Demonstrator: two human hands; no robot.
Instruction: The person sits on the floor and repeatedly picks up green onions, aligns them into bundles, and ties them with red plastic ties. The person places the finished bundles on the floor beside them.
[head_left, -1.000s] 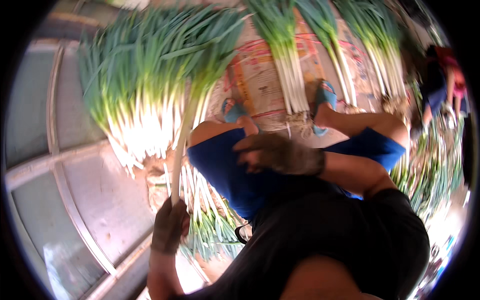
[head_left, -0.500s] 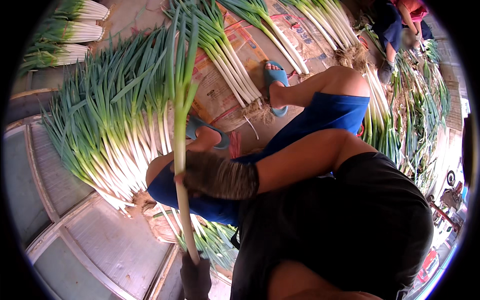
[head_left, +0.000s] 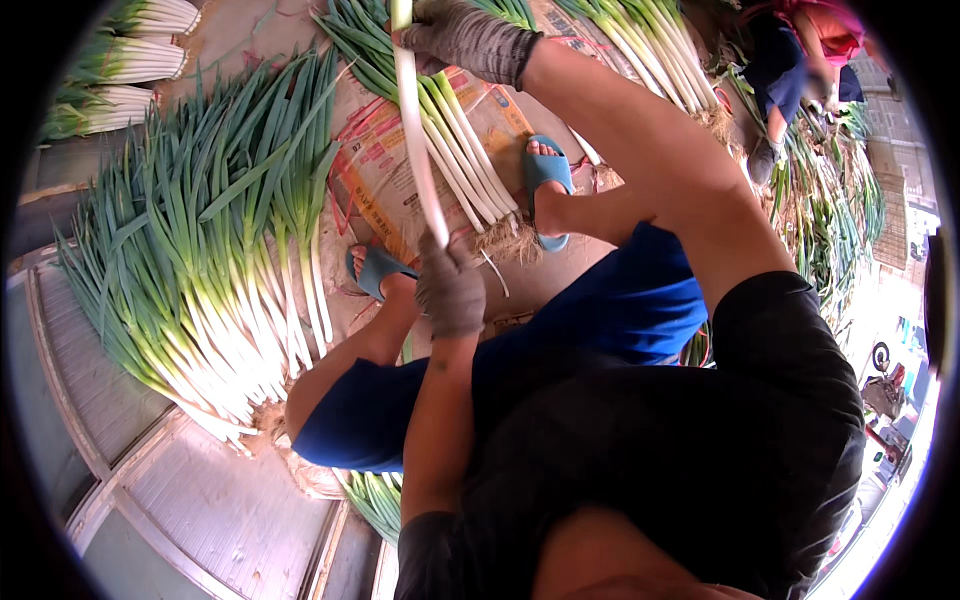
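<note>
- Left hand, gray glove: closed on white lower end of one long green onion.
- Right hand, gray glove: fingers round same onion, farther up, at far edge of view.
- Held onion: slants between both hands, over printed sheet and left part of rooted onion bundle.
- Blue sandal: just right of that bundle.
- Onion pile: left, white ends near, leaves far.
- Far right: co-worker, pink top, beside messy onion heap.
</note>
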